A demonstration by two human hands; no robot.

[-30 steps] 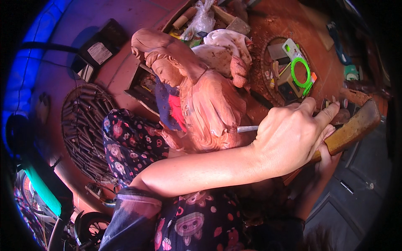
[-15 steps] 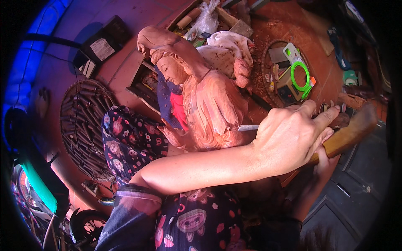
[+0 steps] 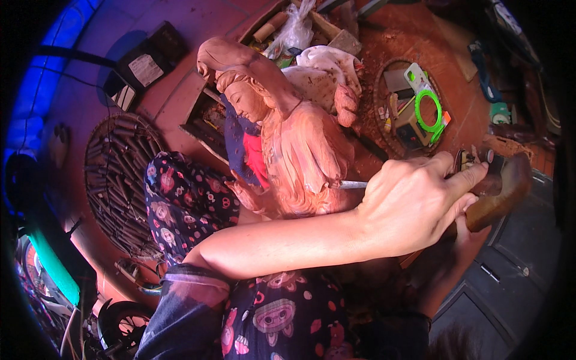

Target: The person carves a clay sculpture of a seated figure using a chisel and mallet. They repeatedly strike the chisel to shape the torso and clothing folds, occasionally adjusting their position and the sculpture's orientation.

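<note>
A reddish carved wooden statue (image 3: 300, 138) of a draped figure leans against my legs. My left hand (image 3: 414, 201) reaches across in front of me, fingers wrapped round a chisel (image 3: 353, 185). The chisel's metal blade points left, its tip at the statue's lower side; my hand hides most of the handle. Beyond it, my right hand (image 3: 465, 229), largely covered by the left, grips a wooden mallet (image 3: 501, 201). The mallet is blurred and close to the handle end of the chisel.
A round basket of many chisels (image 3: 123, 186) lies at the left. To the right, a round tray (image 3: 384, 135) holds a green ring (image 3: 428, 111) and small boxes. Behind the statue are a stained white cloth (image 3: 318, 75) and a wooden crate. A dark cabinet (image 3: 516, 240) stands at the right.
The mallet has shifted and tilted beside my left hand, still blurred. My left hand, the chisel and the statue have hardly moved.
</note>
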